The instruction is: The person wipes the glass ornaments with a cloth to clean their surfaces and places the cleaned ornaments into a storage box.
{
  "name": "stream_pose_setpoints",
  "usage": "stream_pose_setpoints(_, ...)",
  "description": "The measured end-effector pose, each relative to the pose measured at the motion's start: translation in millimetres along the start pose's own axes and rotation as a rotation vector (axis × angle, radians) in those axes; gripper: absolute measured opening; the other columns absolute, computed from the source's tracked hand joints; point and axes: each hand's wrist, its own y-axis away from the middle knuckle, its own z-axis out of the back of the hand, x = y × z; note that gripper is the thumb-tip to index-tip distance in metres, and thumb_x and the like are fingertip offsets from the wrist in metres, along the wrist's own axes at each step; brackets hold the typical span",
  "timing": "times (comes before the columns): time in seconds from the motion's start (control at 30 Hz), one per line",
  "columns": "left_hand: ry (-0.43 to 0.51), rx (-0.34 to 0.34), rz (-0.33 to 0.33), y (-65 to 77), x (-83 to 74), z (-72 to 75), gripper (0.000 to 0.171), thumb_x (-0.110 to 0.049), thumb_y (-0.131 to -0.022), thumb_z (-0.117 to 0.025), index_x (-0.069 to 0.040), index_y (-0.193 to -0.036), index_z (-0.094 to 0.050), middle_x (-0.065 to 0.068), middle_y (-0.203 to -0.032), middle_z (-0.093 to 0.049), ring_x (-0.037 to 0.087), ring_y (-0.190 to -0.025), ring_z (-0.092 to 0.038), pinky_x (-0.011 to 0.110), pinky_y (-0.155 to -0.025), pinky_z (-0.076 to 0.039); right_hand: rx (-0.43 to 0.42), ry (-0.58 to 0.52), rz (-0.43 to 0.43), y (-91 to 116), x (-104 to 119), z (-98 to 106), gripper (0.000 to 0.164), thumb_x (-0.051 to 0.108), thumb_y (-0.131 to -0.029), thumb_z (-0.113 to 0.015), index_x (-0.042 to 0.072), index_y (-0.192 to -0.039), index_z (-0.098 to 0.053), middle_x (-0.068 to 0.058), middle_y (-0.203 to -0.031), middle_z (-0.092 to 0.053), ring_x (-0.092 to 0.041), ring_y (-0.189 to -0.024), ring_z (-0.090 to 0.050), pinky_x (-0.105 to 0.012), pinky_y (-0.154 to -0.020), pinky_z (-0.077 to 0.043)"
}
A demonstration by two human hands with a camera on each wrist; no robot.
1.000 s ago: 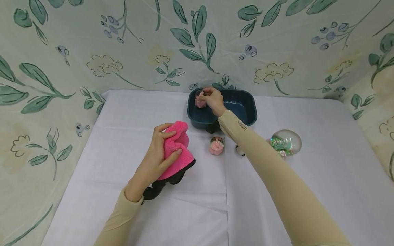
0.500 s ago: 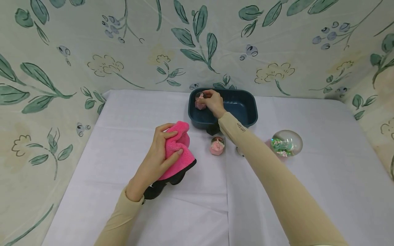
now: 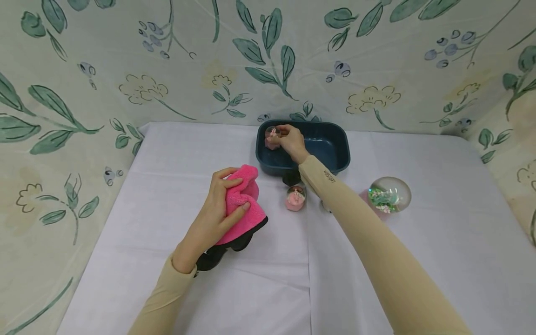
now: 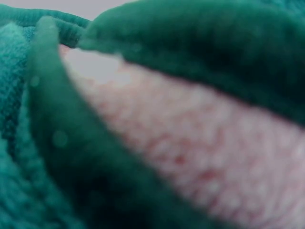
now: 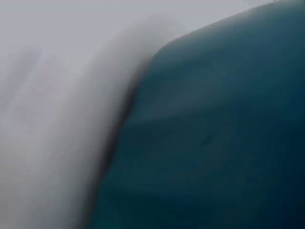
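My left hand (image 3: 205,218) grips a bunched pink cloth (image 3: 252,217) with black edging, held over the table. In the left wrist view, blurred folds of the cloth (image 4: 190,143) fill the picture. Inside the left end of a dark blue basin (image 3: 331,146), my right hand (image 3: 294,143) pinches a small snow globe (image 3: 271,145) with a pink base. The fingers partly cover this globe; whether it touches the basin floor is unclear. In the right wrist view the basin (image 5: 209,133) appears close and blurred.
A second small pink-based snow globe (image 3: 295,200) stands in front of the basin. A larger clear globe (image 3: 395,193) with green glitter sits to the right, its base partly behind the right sleeve. A small whitish thing (image 3: 324,206) is mostly hidden by that sleeve.
My right hand has lowered slightly with the small snow globe inside the basin. The left hand and the cloth look nearly the same.
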Motion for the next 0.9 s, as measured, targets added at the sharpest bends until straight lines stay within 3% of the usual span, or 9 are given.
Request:
stream_pose_setpoints(0.2,-0.005,0.005,0.005,-1.5,-1.5,-0.7,0.057,-0.008,-0.083,-0.069,-0.003,-0.128,-0.036,0.013,-0.142,-0.032,0.027,-0.129,-0.033,0.042,-0.085,-0.052,0.001,-0.064,0.009,3.9,5.7,9.2,0.050,0.010,-0.083,-0.074,0.001,-0.129,-0.055,-0.013,-0.124,-0.059,-0.022,-0.113,-0.054,-0.032,-0.097,-0.044)
stream_pose_setpoints(0.43,-0.010,0.005,-0.004,-3.7,-1.9,-1.6,0.057,-0.008,-0.083,-0.069,-0.003,-0.128,-0.035,0.013,-0.142,-0.031,0.027,-0.129,-0.033,0.042,-0.086,-0.052,0.014,-0.228,0.030,21.7,34.1,32.8,0.051,0.012,-0.086,-0.070,0.001,-0.133,-0.052,-0.014,-0.130,-0.055,-0.021,-0.119,-0.050,-0.030,-0.102,-0.038)
stream_pose_setpoints(0.63,0.000,0.008,-0.011,-4.8,-1.4,-2.9,0.056,-0.008,-0.083,-0.069,-0.002,-0.129,-0.035,0.013,-0.142,-0.031,0.027,-0.129,-0.033,0.043,-0.088,-0.051,0.058,-0.404,0.142,50.0,51.5,50.7,0.048,0.009,-0.088,-0.067,0.001,-0.133,-0.051,-0.013,-0.129,-0.054,-0.021,-0.116,-0.052,-0.028,-0.101,-0.037)
stream_pose_setpoints(0.9,0.007,0.011,-0.017,-5.9,-2.3,-4.4,0.056,-0.007,-0.084,-0.069,-0.002,-0.129,-0.035,0.014,-0.142,-0.031,0.027,-0.130,-0.032,0.043,-0.089,-0.050,0.045,-0.599,0.298,90.2,56.8,71.5,0.044,-0.001,-0.090,-0.060,-0.005,-0.132,-0.049,-0.015,-0.127,-0.054,-0.025,-0.118,-0.050,-0.029,-0.100,-0.039)
